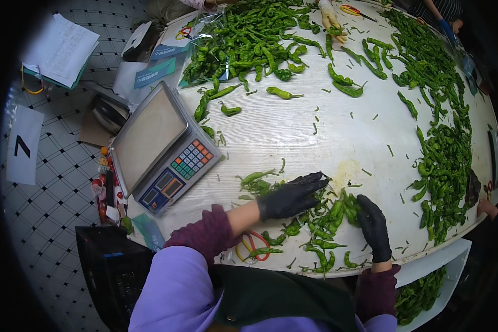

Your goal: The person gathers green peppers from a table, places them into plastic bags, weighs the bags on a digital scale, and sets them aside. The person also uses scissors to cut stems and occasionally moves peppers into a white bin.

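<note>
My left hand point(292, 197), in a black glove, reaches over a small pile of green peppers point(325, 218) near the front edge of the table. Its fingers stretch rightward with a gap between them; the palm is hidden. On the pile's right side, my right hand point(373, 226), also black-gloved, curves with its fingertips against several peppers point(350, 207). Whether it grips any of them is hidden. Scissors with red and yellow handles point(255, 249) lie below my left forearm, partly under a pepper.
A digital scale point(162, 145) stands at left. A larger pepper heap point(253, 41) and a long pepper band point(448, 145) cover the back and right of the white table point(274, 124). Another person's gloved hand point(334, 25) holds peppers. A white box point(452, 265) sits below the right edge.
</note>
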`<state>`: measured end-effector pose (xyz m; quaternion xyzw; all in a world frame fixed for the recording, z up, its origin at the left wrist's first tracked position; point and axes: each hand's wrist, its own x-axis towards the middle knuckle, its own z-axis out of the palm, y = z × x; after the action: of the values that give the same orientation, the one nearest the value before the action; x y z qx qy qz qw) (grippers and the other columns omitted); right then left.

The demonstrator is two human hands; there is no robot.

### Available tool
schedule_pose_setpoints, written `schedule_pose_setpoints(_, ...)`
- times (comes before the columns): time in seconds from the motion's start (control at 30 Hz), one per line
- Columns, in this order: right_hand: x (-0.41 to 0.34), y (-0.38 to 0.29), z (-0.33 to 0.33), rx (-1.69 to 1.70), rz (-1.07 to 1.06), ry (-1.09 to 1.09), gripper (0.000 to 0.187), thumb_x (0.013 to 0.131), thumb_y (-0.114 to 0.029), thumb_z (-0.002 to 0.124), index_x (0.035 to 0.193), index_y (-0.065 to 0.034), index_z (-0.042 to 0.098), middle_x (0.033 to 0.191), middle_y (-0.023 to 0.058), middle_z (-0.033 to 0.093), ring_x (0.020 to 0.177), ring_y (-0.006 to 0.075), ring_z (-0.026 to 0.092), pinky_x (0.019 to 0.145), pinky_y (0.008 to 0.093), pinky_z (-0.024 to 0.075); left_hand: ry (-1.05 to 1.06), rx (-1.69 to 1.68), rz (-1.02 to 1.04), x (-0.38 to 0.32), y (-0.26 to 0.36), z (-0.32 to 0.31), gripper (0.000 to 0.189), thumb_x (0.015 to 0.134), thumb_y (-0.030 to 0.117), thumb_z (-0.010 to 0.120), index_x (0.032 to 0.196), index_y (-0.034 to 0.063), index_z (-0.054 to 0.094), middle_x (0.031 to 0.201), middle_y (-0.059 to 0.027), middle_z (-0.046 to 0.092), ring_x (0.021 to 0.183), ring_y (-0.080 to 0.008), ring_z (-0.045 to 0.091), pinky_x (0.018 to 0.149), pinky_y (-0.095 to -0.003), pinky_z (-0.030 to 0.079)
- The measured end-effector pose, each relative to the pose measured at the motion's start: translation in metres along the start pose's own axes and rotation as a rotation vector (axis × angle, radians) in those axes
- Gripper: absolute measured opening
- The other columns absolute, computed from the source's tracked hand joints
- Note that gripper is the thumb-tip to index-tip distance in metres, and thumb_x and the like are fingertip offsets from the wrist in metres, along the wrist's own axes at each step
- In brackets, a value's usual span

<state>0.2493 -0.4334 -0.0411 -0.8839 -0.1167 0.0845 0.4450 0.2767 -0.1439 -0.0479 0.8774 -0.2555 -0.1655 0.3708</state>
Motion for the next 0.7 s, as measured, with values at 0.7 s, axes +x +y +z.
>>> schedule_pose_setpoints(0.7,-0.017,0.080,-0.015,-0.463,-0.023,0.528,0.035,0.079,-0.005,0.059,0.114,-0.0014,0.054,0.127,0.0141,0.047,0.120,0.0297,0.041,0.100,0.0394,0.0320,0.480,0.058,-0.497,-0.038,-0.038,-0.034,0.061,0.086,0.040,0.052,0.131,0.0020,0.037,0.131,-0.0357,0.030,0.123,-0.0478,0.031,0.100,-0.0487,0.030)
